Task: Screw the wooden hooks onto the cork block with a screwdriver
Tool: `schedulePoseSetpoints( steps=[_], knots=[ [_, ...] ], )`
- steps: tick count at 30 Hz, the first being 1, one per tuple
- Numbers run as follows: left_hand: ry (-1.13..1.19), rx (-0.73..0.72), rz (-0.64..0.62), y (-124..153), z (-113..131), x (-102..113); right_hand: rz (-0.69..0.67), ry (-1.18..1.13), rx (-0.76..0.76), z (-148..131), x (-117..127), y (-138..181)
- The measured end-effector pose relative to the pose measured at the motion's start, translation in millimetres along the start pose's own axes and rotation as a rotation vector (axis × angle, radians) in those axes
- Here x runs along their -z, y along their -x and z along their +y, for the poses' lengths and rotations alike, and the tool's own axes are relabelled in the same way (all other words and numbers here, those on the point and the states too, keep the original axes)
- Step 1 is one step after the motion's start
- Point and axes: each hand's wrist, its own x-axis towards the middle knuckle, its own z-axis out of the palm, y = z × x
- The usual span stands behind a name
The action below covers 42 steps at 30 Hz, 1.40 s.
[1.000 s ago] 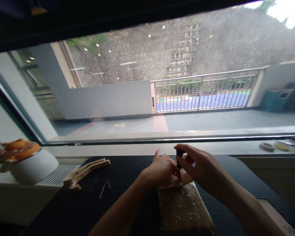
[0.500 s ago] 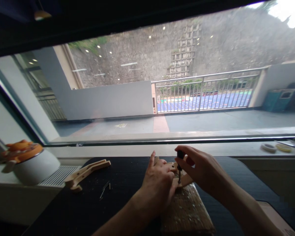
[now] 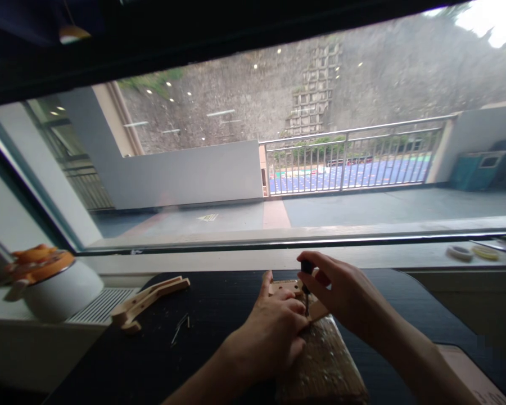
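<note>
Gripping a black-handled metal screwdriver (image 3: pixel 306 269), the right hand (image 3: pixel 341 287) works as the left hand (image 3: pixel 270 334), resettled to bare the shaft (image 3: pixel 307 302), clamps a pale wooden piece (image 3: pixel 319 310), likely steadying it.

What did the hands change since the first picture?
The left hand slid back toward the person, uncovering more of the pale wood with holes and the black-handled tool. The right hand still grips that tool. The thick board and the forked wooden piece on the left stayed put.
</note>
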Motion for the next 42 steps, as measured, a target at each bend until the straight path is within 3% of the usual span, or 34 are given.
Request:
schedulePoseSetpoints(
  steps=[6,42],
  knots=[
    [0.011,-0.025,-0.057,0.6,4.5,9.8,0.011,-0.002,-0.002,-1.2,-1.9,0.2],
    [0.033,-0.029,-0.009,0.3,1.4,1.8,0.024,0.036,0.006,-2.2,4.0,-0.5]
  ],
)
